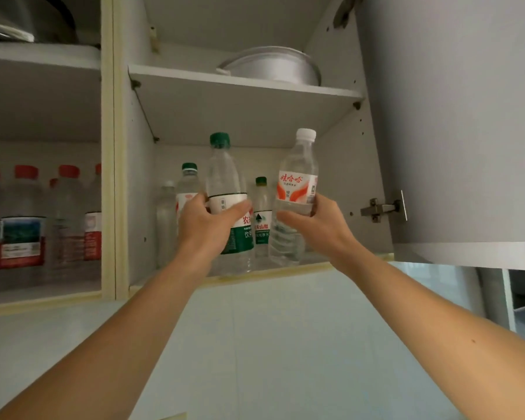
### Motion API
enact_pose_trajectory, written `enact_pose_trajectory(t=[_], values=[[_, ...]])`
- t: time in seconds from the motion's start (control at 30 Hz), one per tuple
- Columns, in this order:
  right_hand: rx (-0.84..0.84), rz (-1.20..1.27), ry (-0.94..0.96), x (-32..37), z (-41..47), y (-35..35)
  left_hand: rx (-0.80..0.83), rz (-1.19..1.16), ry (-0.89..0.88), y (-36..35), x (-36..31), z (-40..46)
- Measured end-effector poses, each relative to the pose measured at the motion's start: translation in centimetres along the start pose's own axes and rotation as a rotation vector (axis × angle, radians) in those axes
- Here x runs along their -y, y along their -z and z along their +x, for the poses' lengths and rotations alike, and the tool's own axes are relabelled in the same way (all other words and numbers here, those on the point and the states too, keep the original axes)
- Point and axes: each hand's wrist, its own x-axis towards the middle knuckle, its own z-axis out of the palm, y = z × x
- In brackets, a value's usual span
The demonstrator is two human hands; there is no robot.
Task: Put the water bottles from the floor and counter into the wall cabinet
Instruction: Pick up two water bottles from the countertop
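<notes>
The left hand (208, 221) grips one tall clear plastic bottle with a green cap and green-and-white label (228, 204), fingers curled round its middle. The right hand (312, 221) grips one clear ribbed plastic bottle with a white cap and red-and-white label (296, 195), tilted slightly left. Both bottles are held upright at the front of the open grey wall cabinet (255, 92), over its lower shelf. Behind them stand three more clear bottles, two with green caps (189, 167) and one whose cap is hard to make out. One round silver metal pan (270, 66) sits on the upper shelf. The neighbouring compartment holds at least five red-capped clear bottles (26, 213).
</notes>
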Motion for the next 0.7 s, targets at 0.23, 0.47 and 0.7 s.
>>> enact_pose_trajectory(t=[0.23,0.47,0.7], values=[[0.25,-0.104,-0.114,-1.2,3.8,-0.5,0.163,0.064,0.167,-0.5,1.2,3.5],[0.257,-0.176,-0.178,-3.2,6.0,-2.1,0.235,0.138,0.264,-2.6,2.5,6.3],[0.271,-0.25,-0.183,-3.5,6.3,-2.5,0.239,0.182,0.224,-3.5,4.0,7.5]])
